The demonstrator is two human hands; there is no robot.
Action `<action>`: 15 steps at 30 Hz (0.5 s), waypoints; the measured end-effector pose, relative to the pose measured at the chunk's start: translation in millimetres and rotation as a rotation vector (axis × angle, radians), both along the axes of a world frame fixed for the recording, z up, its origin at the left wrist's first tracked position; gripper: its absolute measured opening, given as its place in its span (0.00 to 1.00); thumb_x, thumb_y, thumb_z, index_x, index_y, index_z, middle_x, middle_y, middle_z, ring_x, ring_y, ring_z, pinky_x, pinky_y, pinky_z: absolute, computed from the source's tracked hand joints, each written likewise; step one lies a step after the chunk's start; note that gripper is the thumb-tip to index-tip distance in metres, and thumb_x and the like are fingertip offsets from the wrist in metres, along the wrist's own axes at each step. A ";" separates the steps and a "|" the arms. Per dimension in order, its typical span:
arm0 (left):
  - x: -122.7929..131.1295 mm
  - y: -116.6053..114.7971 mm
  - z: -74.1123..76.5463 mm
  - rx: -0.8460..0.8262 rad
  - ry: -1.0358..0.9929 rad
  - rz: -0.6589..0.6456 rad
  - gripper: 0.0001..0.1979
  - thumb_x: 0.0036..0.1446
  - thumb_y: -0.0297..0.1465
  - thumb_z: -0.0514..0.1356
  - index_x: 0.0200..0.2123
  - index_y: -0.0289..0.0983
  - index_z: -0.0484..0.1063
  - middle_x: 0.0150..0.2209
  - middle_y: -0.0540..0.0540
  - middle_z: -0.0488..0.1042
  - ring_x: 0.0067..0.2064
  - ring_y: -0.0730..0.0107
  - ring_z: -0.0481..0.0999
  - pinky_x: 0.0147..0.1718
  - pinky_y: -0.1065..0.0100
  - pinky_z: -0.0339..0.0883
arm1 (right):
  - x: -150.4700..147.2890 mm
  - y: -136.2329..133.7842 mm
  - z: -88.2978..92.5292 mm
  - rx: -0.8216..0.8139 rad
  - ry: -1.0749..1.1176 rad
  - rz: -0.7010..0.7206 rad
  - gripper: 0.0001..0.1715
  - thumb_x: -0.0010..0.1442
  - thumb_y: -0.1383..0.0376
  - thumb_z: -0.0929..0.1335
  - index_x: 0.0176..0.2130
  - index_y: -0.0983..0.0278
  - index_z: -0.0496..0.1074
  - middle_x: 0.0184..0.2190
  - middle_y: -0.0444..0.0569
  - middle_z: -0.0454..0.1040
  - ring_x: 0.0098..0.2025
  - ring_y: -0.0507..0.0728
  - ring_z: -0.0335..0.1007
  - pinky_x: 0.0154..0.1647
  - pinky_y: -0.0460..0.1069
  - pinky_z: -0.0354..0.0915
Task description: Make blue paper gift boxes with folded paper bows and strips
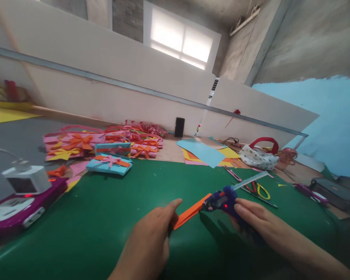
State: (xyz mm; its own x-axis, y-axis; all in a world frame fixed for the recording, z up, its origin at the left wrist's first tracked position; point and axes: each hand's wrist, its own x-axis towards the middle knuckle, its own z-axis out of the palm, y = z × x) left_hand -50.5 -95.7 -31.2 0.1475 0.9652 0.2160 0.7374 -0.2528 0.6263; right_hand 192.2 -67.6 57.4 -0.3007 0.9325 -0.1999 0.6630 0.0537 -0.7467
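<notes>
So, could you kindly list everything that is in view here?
Paper strip: one, orange, centre
Glue gun: one, dark blue, right of the strip
Glue stick: one, whitish, in the gun
Scissors: one pair, red and yellow handles, behind the gun
Mat: one, green, underneath
Paper sheets: several, mixed colours, far edge
Blue packets: two, light blue, left of centre
Pink packets: several, pink, pile behind
Phone: one, black, by the panel
Cloth bag: one, white with red handle, far right
Power strip: one, purple, left
Charger: one, white, on it
Left grip: one, on the paper strip
Right grip: one, around the glue gun
</notes>
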 end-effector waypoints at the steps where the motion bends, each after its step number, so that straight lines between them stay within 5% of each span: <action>1: 0.0 0.2 -0.9 -0.001 0.004 -0.006 0.26 0.54 0.21 0.46 0.55 0.42 0.60 0.38 0.48 0.74 0.39 0.67 0.72 0.40 0.64 0.64 | 4.7 3.3 -0.9 0.012 -0.002 -0.029 0.24 0.55 0.44 0.60 0.28 0.60 0.69 0.24 0.46 0.72 0.26 0.56 0.69 0.28 0.48 0.67; 8: 1.9 0.8 1.9 -0.025 0.049 -0.006 0.21 0.57 0.25 0.46 0.53 0.44 0.62 0.39 0.49 0.75 0.40 0.66 0.73 0.39 0.63 0.64 | 29.2 28.7 -14.8 0.057 0.003 -0.157 0.23 0.56 0.46 0.61 0.30 0.61 0.71 0.24 0.45 0.73 0.25 0.54 0.69 0.24 0.46 0.65; 15: 8.0 3.7 13.1 -0.017 0.219 -0.016 0.18 0.61 0.33 0.45 0.53 0.43 0.63 0.45 0.46 0.73 0.46 0.62 0.71 0.43 0.60 0.64 | 47.5 36.8 -19.8 0.284 -0.146 -0.092 0.22 0.60 0.50 0.57 0.28 0.62 0.67 0.22 0.45 0.72 0.22 0.54 0.67 0.21 0.46 0.62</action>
